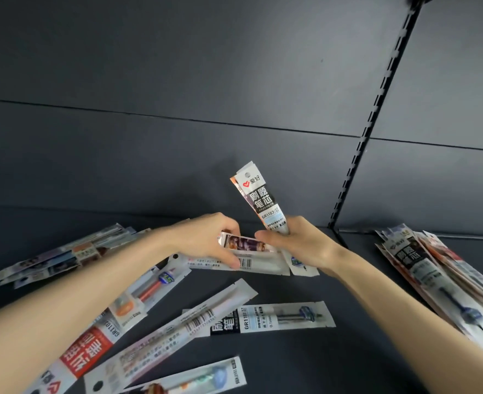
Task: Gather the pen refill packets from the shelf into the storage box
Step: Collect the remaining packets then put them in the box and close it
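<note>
- Two bare forearms, stretched out over the dark shelf (305,365) toward its grey back panel (177,81).
- Gripped an upright packet (258,199) in the right hand (300,245), fingers curled round its lower end, with the black-and-white label facing the camera and the top leaning left.
- Closed the left hand (206,240) on the left end of a purple-printed packet (244,243), fingers curled over it from above; touched the right hand's fingertips at the packet's other end.
- Pressed the left thumb down on a white barcode packet (251,264), flat on the shelf just beneath both hands.
- Lay loose on the shelf nearer the camera: a red-labelled packet (138,297) partly under the left forearm, a long barcode-side packet (177,331), a black-and-white packet (277,318) overlapping it, and a pale packet (200,376) at the bottom edge.
- Sat heaped in a left pile (64,251) and a right pile (433,268), each apart from the hands.
- Rose along the back panel at right as a slotted upright (377,109).
</note>
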Demonstrator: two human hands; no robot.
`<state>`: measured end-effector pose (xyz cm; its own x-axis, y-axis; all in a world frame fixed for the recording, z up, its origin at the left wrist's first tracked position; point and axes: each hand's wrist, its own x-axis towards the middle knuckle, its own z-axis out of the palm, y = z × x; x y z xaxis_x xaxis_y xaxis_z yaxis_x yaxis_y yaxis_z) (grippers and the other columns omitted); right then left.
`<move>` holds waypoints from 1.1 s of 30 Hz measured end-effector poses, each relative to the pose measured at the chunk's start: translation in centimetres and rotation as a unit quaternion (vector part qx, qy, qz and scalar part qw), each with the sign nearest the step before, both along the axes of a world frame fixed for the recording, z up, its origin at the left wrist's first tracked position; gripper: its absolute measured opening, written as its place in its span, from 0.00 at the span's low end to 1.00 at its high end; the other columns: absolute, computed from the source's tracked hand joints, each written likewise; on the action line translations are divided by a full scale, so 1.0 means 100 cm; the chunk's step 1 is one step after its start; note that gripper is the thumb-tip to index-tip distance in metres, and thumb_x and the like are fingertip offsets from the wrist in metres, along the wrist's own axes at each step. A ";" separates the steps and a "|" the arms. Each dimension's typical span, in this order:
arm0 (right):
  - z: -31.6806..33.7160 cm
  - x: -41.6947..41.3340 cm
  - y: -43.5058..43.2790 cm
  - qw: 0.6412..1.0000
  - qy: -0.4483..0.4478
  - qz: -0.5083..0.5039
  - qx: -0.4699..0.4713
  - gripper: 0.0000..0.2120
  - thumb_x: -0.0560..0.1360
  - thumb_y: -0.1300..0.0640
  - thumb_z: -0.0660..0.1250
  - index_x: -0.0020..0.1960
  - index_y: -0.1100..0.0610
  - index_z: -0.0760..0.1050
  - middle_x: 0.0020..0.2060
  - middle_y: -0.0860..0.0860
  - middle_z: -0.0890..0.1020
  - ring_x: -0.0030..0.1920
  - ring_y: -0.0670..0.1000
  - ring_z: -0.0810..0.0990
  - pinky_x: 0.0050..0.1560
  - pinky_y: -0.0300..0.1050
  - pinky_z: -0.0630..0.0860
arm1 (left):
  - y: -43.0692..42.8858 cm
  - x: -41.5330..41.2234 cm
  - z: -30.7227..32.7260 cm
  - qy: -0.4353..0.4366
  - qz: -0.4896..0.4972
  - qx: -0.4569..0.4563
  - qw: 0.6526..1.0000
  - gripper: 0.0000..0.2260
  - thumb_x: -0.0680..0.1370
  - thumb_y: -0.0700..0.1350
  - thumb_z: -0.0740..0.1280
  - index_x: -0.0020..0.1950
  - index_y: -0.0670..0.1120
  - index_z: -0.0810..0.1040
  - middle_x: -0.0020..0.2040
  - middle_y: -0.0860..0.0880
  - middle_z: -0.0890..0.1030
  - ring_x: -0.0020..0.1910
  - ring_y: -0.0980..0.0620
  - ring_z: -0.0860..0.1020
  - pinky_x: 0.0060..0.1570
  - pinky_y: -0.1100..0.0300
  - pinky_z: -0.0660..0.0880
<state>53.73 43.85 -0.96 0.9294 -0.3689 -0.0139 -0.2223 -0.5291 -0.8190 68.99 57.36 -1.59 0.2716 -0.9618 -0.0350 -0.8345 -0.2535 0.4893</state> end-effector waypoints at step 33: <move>0.011 0.014 0.045 0.942 -0.203 0.013 0.266 0.11 0.74 0.66 0.68 0.55 0.61 0.80 0.51 0.55 0.85 0.52 0.53 0.84 0.55 0.44 0.80 | 0.030 -0.037 0.022 0.382 0.203 -0.354 0.829 0.10 0.71 0.37 0.72 0.52 0.44 0.83 0.49 0.48 0.86 0.49 0.50 0.83 0.51 0.57 0.78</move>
